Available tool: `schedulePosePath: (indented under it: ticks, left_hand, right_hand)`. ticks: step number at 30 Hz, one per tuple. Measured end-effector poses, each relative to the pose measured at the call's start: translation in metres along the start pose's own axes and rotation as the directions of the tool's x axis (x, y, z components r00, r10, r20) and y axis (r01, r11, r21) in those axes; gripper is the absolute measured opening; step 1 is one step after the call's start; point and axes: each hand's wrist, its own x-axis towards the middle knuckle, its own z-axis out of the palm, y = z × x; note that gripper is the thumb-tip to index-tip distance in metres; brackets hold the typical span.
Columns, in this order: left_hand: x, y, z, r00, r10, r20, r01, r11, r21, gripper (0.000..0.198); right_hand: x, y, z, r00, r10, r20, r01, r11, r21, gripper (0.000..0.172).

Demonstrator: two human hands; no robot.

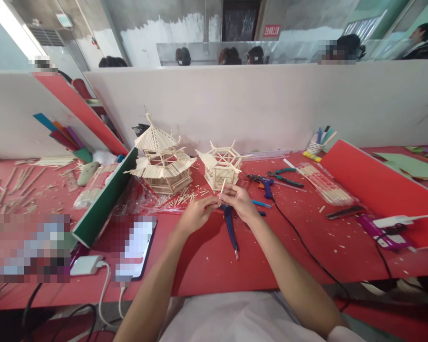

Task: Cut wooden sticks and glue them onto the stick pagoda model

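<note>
My right hand [238,202] pinches a short pale wooden stick [224,183], held upright between thumb and fingers. My left hand [199,214] has its fingers pressed together by the stick's lower end; whether they grip it or another small piece is hidden. Just beyond both hands stands a small open stick-built frame [217,166] with a partly covered roof on its left side. A taller two-tiered stick pavilion [160,164] is to its left, with loose cut sticks [181,199] in front. Below my hands lies a slim dark blue tool [230,230] with a narrow tip.
A blue glue gun [267,186] with a black cord and green-handled pliers [287,179] lie to the right, near bagged sticks [324,183]. A phone [135,249] charges at left. Green [107,199] and red [381,190] dividers flank the red table [199,273].
</note>
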Motion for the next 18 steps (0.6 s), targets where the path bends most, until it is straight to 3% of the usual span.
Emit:
schedulePosePath:
  ticks: [5,10,18]
  left_hand:
    - [-0.0016,-0.0008,0.0014,1.000,-0.013,-0.018,0.013,1.000,0.019,0.025]
    - [-0.0004,-0.0006,0.0032,0.999,-0.023,-0.028,0.023,1.000,0.017,0.008]
    - [0.0003,-0.0017,0.0037,0.999,-0.036,-0.034,0.037,0.998,0.045,0.010]
  right_hand:
    - [0.0003,-0.0017,0.0006,1.000,0.022,-0.006,-0.022,0.999,0.027,0.039]
    - [-0.0001,-0.0032,0.0010,0.999,0.042,-0.010,-0.042,0.997,0.064,0.042]
    - [-0.0051,-0.0086,0.0054,0.997,0.081,-0.004,-0.080,0.989,0.121,0.039]
